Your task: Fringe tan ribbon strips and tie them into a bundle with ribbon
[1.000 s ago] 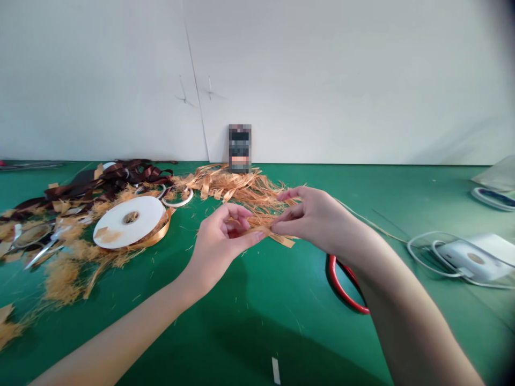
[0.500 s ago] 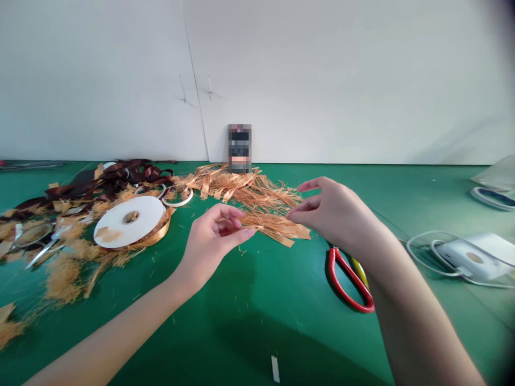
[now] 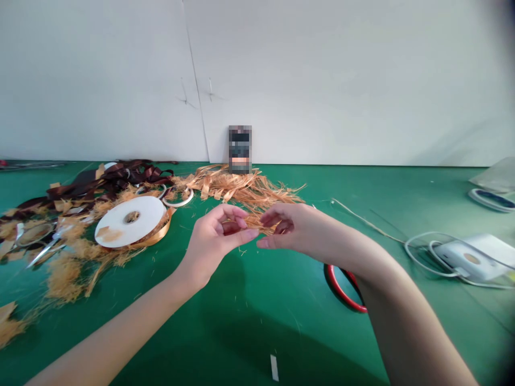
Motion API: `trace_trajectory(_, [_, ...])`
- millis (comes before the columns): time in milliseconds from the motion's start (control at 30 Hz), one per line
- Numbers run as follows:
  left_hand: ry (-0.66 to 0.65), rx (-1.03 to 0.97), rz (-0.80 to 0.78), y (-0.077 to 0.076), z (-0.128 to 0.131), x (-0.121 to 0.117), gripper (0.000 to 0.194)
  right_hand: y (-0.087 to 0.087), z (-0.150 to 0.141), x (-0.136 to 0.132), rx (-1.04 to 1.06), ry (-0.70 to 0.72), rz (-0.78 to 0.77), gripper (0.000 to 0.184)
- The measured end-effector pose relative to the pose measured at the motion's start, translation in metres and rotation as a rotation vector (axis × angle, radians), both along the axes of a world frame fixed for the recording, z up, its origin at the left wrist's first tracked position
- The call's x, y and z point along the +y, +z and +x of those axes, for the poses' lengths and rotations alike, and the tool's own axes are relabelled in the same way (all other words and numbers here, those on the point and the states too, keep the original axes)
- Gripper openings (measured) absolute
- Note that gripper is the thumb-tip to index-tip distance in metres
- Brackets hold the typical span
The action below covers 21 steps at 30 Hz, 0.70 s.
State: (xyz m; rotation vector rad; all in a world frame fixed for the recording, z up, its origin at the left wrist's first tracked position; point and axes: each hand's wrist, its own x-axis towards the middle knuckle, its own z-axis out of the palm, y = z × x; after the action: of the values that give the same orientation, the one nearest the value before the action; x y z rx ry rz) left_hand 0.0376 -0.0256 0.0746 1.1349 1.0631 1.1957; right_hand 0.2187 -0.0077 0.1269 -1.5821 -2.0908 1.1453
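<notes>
My left hand (image 3: 217, 238) and my right hand (image 3: 289, 230) meet above the green table (image 3: 257, 321). Both pinch a frayed strip of orange ribbon (image 3: 253, 221) between thumb and fingers, almost touching each other. Most of the strip is hidden between my fingers. Just behind my hands lies a pile of shredded orange ribbon (image 3: 237, 185). Red-handled scissors (image 3: 341, 289) lie on the table under my right forearm, partly hidden by it.
A white spool of orange ribbon (image 3: 131, 221) lies at the left, among ribbon scraps (image 3: 64, 268) and dark brown ribbon (image 3: 116, 174). Metal scissors (image 3: 40, 249) lie further left. A white device with cables (image 3: 466, 260) sits at the right. A white wall stands behind.
My right hand had drawn away to the right, pulling at the strip; it has now come back left and again meets my left hand. My left hand has barely moved.
</notes>
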Motion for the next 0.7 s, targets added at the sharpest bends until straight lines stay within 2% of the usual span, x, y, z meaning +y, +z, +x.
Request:
trace_trajectory(100, [0.000,0.008,-0.002,-0.001,0.002,0.000,0.029,0.000,-0.001,0.002,0.041,0.066,-0.055,0.009])
trace_trajectory(200, [0.012,0.051,0.006,-0.002,0.000,0.000,0.030,0.002,0.004,0.004,0.059,0.058,-0.084,0.014])
trace_trajectory(333, [0.021,0.089,-0.008,-0.003,-0.003,0.001,0.030,0.007,0.010,0.005,0.067,0.024,-0.025,0.017])
trace_trajectory(533, [0.010,0.049,-0.017,-0.002,-0.003,0.001,0.028,0.011,0.007,0.004,0.212,-0.014,-0.042,0.012])
trace_trajectory(600, [0.001,0.013,-0.024,-0.002,-0.003,0.001,0.027,0.012,0.003,0.003,0.314,-0.065,-0.052,0.012])
trace_trajectory(700, [-0.002,-0.037,-0.033,-0.002,-0.003,0.001,0.028,0.010,-0.003,0.002,0.625,-0.048,-0.157,0.015])
